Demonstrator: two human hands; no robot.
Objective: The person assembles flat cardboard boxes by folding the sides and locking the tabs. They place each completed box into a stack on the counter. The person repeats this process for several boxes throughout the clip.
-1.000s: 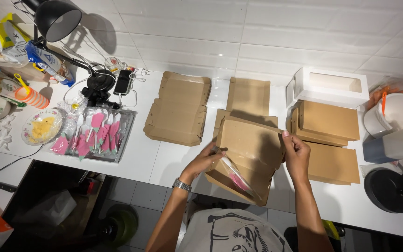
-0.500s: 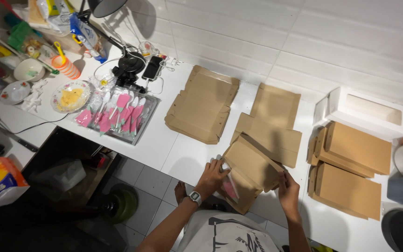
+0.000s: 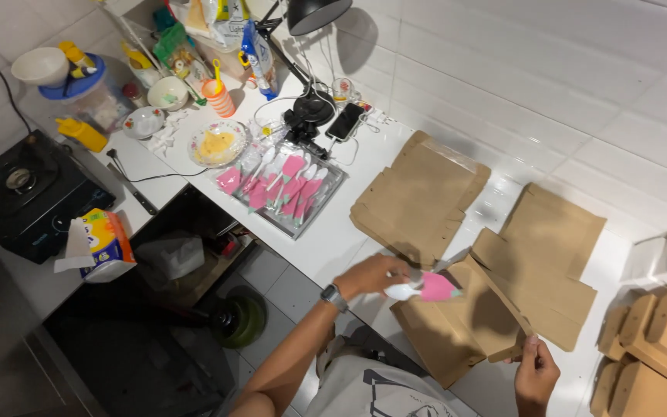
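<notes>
Left hand (image 3: 376, 276): clenched on pink-and-white packet (image 3: 424, 288), at counter's (image 3: 333, 247) front edge
Right hand (image 3: 536, 374): cardboard box flap (image 3: 496, 309) pinched, held open

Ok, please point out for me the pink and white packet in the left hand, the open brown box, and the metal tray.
Pink and white packet (image 3: 426, 288), head view, on its pink part.
Open brown box (image 3: 457, 332), head view, on its front wall.
Metal tray (image 3: 332, 194), head view, on its right rim.

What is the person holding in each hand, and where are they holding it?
The left hand holds a pink and white spoon by its white handle end. The right hand pinches the brown cardboard box at its lower edge.
</notes>
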